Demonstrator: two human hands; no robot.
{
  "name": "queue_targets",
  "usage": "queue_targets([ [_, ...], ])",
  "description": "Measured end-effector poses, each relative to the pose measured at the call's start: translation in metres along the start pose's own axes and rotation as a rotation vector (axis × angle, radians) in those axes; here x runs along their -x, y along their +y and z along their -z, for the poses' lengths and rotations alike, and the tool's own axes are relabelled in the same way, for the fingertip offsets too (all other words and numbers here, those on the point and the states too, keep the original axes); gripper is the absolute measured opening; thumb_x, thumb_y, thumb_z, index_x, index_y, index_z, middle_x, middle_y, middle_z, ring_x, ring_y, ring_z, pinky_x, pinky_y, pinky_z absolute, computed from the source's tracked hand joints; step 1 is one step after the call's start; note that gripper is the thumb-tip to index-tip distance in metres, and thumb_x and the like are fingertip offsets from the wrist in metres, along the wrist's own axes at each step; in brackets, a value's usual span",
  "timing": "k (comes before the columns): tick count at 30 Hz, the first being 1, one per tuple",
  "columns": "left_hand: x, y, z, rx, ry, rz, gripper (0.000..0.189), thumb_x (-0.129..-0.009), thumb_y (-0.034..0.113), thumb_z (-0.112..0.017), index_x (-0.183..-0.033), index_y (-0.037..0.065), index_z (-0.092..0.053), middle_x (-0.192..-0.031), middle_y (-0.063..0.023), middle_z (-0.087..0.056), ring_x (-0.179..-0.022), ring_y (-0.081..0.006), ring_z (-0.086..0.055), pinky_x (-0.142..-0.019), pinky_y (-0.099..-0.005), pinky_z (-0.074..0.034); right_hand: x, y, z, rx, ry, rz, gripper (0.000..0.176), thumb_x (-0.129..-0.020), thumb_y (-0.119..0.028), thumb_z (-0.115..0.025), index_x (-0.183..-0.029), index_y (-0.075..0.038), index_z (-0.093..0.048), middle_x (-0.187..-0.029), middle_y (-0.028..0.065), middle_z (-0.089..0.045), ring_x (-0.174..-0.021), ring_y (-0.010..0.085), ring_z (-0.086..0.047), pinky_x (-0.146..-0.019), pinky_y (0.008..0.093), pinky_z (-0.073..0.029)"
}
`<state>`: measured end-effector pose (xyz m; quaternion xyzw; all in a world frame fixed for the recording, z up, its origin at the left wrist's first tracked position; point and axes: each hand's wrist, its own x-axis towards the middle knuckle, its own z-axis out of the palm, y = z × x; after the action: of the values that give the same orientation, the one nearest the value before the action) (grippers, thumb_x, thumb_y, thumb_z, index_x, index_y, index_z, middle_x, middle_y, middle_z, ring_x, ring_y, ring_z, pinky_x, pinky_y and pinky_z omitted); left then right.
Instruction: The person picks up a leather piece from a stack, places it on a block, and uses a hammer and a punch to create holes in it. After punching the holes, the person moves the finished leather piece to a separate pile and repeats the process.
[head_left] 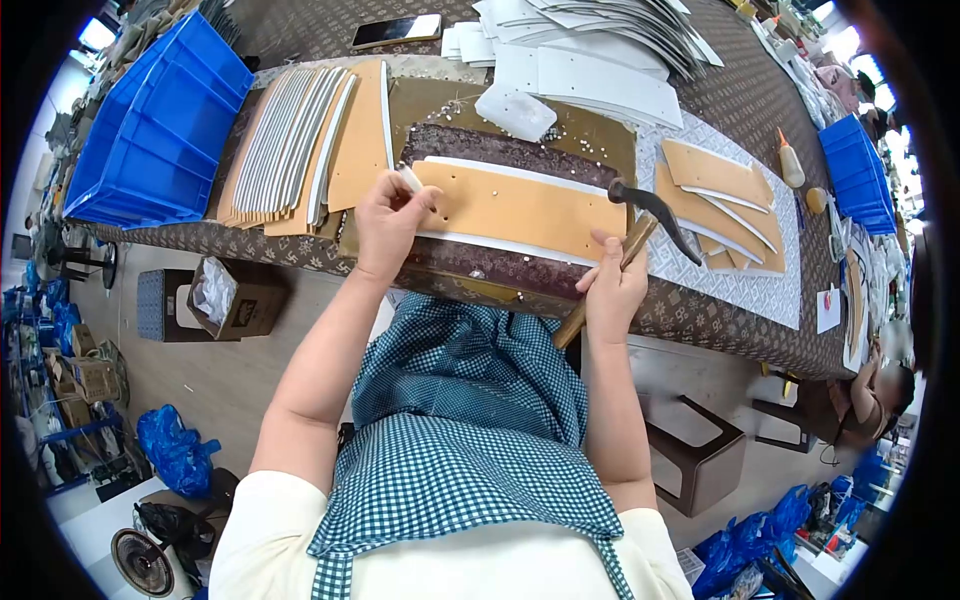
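Observation:
A tan curved leather piece [520,208] with a white edge and small holes lies on a dark work pad [500,152] in front of me. My left hand [388,218] pinches a small white piece at the tan piece's left end. My right hand [612,288] grips the wooden handle of a hammer [640,215], whose dark head hangs over the piece's right end.
A fanned stack of tan and white strips [300,140] lies to the left, beside blue bins [150,125]. White cut pieces [590,50] and a phone [396,30] sit at the back. More tan pieces [715,195] and a glue bottle [790,160] lie right. Another person [880,385] sits far right.

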<state>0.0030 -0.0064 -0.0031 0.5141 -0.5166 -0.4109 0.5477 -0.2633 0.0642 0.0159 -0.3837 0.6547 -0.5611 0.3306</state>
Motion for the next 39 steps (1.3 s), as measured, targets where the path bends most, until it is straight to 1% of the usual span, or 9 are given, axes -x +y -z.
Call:
queue_targets([
  [4, -0.003, 0.008, -0.024, 0.16, 0.002, -0.012, 0.01, -0.091, 0.007, -0.072, -0.088, 0.002, -0.063, -0.079, 0.0039, -0.062, -0.069, -0.0018, -0.053, -0.062, -0.0176, -0.042, 0.003, 0.002, 0.002, -0.101, 0.032, -0.001, 0.029, -0.105, -0.022, -0.049, -0.111, 0.005, -0.054, -0.106, 0.0128, -0.07, -0.048, 0.0106, -0.057, -0.044, 0.0243, -0.047],
  [7, -0.006, 0.02, -0.057, 0.01, -0.148, -0.045, 0.016, -0.093, 0.01, -0.07, -0.105, -0.001, -0.069, -0.083, 0.0039, -0.064, -0.072, -0.0032, -0.054, -0.064, -0.0193, -0.044, 0.004, 0.003, 0.001, -0.157, 0.07, 0.01, 0.029, -0.106, -0.023, -0.048, -0.113, 0.004, -0.055, -0.104, 0.0113, -0.069, -0.049, 0.0103, -0.058, -0.045, 0.0246, -0.047],
  [8, -0.012, 0.011, -0.068, -0.038, -0.221, -0.02, 0.021, -0.094, 0.012, -0.07, -0.11, -0.001, -0.07, -0.093, -0.0006, -0.069, -0.086, -0.0061, -0.063, -0.076, -0.0208, -0.05, 0.005, 0.001, 0.001, -0.151, 0.074, 0.01, 0.029, -0.105, -0.023, -0.048, -0.113, 0.004, -0.055, -0.103, 0.011, -0.069, -0.048, 0.0104, -0.057, -0.045, 0.0245, -0.047],
  [11, -0.018, 0.022, -0.113, -0.037, -0.36, -0.067, 0.019, -0.093, 0.011, -0.07, -0.108, -0.001, -0.071, -0.093, -0.0005, -0.069, -0.085, -0.006, -0.062, -0.076, -0.0215, -0.05, 0.003, 0.0, 0.004, -0.129, 0.063, -0.017, 0.029, -0.105, -0.024, -0.049, -0.112, 0.004, -0.056, -0.1, 0.0101, -0.069, -0.047, 0.0111, -0.057, -0.045, 0.0248, -0.047],
  [16, -0.025, 0.021, -0.158, -0.089, -0.432, -0.161, 0.017, -0.092, 0.011, -0.071, -0.104, 0.0, -0.072, -0.09, -0.0012, -0.069, -0.082, -0.0058, -0.06, -0.073, -0.0222, -0.05, 0.001, -0.001, 0.004, -0.176, 0.072, -0.044, 0.027, -0.105, -0.021, -0.048, -0.112, 0.003, -0.057, -0.097, 0.0099, -0.069, -0.046, 0.0114, -0.057, -0.043, 0.0252, -0.047],
  [29, -0.027, 0.015, -0.167, -0.212, -0.47, -0.255, 0.013, -0.09, 0.01, -0.071, -0.101, 0.003, -0.072, -0.087, -0.0033, -0.069, -0.074, -0.007, -0.059, -0.068, -0.0248, -0.05, 0.0, -0.001, 0.005, -0.17, 0.073, -0.053, 0.026, -0.105, -0.02, -0.048, -0.111, 0.003, -0.057, -0.09, 0.0089, -0.068, -0.044, 0.0114, -0.057, -0.043, 0.0254, -0.047],
  [35, -0.033, 0.012, -0.172, -0.311, -0.479, -0.536, 0.011, -0.087, 0.01, -0.072, -0.095, 0.002, -0.07, -0.083, -0.0089, -0.066, -0.071, -0.0177, -0.063, -0.066, -0.0284, -0.052, -0.005, -0.005, 0.016, -0.225, 0.005, -0.06, 0.02, -0.104, -0.018, -0.05, -0.102, 0.002, -0.054, -0.087, 0.0104, -0.069, -0.044, 0.0098, -0.055, -0.041, 0.0243, -0.044],
  [36, -0.036, 0.006, -0.175, -0.314, -0.456, -0.654, 0.011, -0.086, 0.009, -0.071, -0.094, 0.003, -0.07, -0.082, -0.009, -0.066, -0.071, -0.0206, -0.063, -0.066, -0.03, -0.052, -0.01, -0.014, 0.026, -0.163, -0.051, -0.032, 0.018, -0.103, -0.016, -0.051, -0.099, 0.001, -0.052, -0.084, 0.0106, -0.069, -0.043, 0.0091, -0.053, -0.04, 0.024, -0.042],
  [39, -0.03, 0.018, -0.173, -0.324, -0.488, -0.539, 0.008, -0.086, 0.012, -0.068, -0.089, 0.005, -0.066, -0.084, -0.0112, -0.066, -0.081, -0.0297, -0.065, -0.074, -0.0384, -0.054, -0.032, -0.093, 0.056, -0.076, -0.134, 0.091, 0.017, -0.102, -0.017, -0.054, -0.102, -0.001, -0.053, -0.075, 0.007, -0.064, -0.045, 0.0051, -0.05, -0.039, 0.0206, -0.039],
])
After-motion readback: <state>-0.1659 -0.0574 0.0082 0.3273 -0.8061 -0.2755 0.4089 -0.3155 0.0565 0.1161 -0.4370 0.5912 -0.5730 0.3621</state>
